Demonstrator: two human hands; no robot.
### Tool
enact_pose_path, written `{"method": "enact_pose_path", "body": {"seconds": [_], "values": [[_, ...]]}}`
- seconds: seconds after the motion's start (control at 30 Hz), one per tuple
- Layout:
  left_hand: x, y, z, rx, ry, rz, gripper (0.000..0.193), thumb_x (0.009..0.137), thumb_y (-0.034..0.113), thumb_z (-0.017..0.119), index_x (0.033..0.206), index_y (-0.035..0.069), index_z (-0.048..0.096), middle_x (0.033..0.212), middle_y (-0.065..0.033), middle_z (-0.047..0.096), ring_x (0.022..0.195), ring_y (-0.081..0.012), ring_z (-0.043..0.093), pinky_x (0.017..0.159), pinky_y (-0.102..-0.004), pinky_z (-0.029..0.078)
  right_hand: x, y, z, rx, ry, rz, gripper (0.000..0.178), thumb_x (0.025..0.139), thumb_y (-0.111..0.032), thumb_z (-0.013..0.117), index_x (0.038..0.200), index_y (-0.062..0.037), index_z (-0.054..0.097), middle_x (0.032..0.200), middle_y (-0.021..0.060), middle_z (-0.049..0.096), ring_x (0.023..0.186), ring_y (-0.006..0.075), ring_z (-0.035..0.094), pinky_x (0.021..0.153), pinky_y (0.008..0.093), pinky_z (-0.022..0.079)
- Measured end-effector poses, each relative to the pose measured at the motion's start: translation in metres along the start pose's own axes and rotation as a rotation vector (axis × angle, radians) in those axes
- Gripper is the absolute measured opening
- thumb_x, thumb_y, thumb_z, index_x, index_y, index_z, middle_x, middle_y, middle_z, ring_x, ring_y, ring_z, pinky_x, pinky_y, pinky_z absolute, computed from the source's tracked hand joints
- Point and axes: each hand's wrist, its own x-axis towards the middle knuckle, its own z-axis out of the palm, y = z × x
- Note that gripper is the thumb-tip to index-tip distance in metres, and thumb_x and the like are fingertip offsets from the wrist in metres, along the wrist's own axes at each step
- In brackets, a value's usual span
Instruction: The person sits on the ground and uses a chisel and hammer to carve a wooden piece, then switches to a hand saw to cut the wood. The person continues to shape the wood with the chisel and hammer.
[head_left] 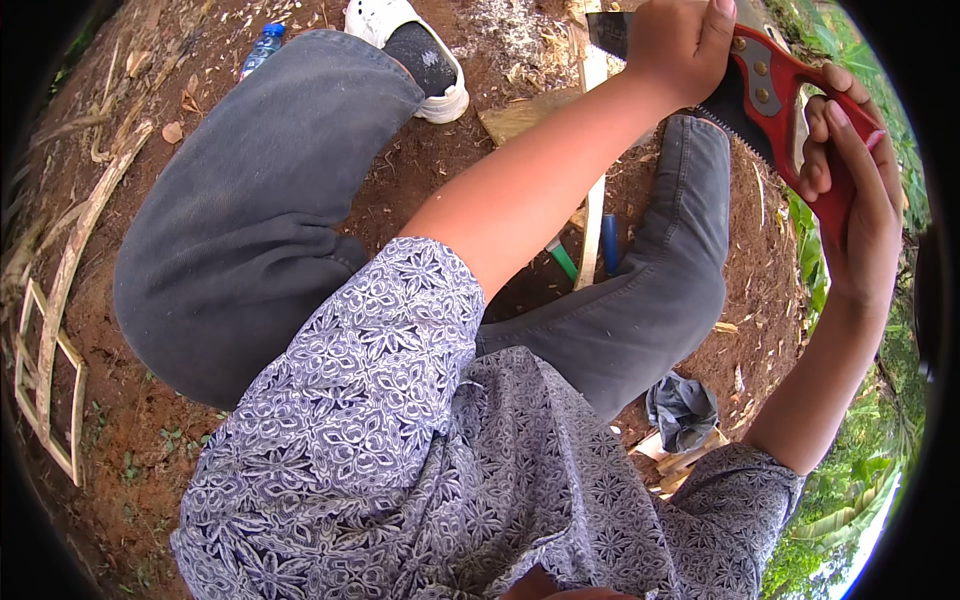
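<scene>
A handsaw with a red handle (775, 85) and a dark toothed blade (736, 118) is held up at the upper right. My right hand (862, 170) is closed around its handle, with some fingers through the grip opening. Crossing in front of my body, my left arm reaches to the saw. My left hand (680, 45) is closed over the blade near the handle, and a squared piece of blade shows past it on the left. Below lies a long pale wooden strip (594, 215), partly hidden by my forearm. Beside it are a green-handled tool (562, 260) and a blue cylinder (609, 243).
My bent legs flank the strip. A flat board (525, 112) lies near my white clog (458, 100). A water bottle (262, 50) is at the far left, above a thin wooden frame (72, 400). Dark crumpled material (682, 410) sits by my right side. Plants grow at right.
</scene>
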Motion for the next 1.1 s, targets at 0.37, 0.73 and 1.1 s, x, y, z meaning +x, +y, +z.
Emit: {"method": "enact_pose_path", "body": {"seconds": [0.37,0.73,1.1], "values": [[-0.032,-0.015,-0.028,-0.238,0.051,-0.274,0.062,0.106,0.043,0.035,0.062,0.002,0.054,0.056,-0.0141,0.052,0.054,-0.0300,0.053,0.058,-0.0424,0.041,-0.053,0.008,0.077,0.097,-0.045,0.003,0.018,0.102,-0.014,0.063,0.116,-0.0041,0.063,0.076,-0.0036,0.058,0.053,0.0022,0.047,0.048,0.0192,0.037],[-0.060,0.035,-0.044,-0.388,0.035,-0.310,0.064,0.105,0.048,0.034,0.058,0.005,0.042,0.055,-0.0028,0.037,0.055,-0.0156,0.037,0.055,-0.0356,0.030,-0.119,0.019,0.101,-0.050,0.089,0.005,0.006,0.102,-0.005,0.060,0.105,-0.0071,0.065,0.082,-0.0046,0.058,0.061,0.0005,0.048,0.052,0.0185,0.037],[-0.061,0.013,-0.055,-0.403,0.162,-0.325,0.064,0.106,0.047,0.030,0.057,0.006,0.039,0.053,-0.0012,0.037,0.052,-0.0138,0.034,0.052,-0.0337,0.027,-0.104,0.011,0.135,-0.287,0.086,-0.024,0.008,0.098,-0.001,0.060,0.102,-0.0031,0.067,0.093,0.0001,0.065,0.084,0.0062,0.057,0.077,0.0222,0.045]]}}
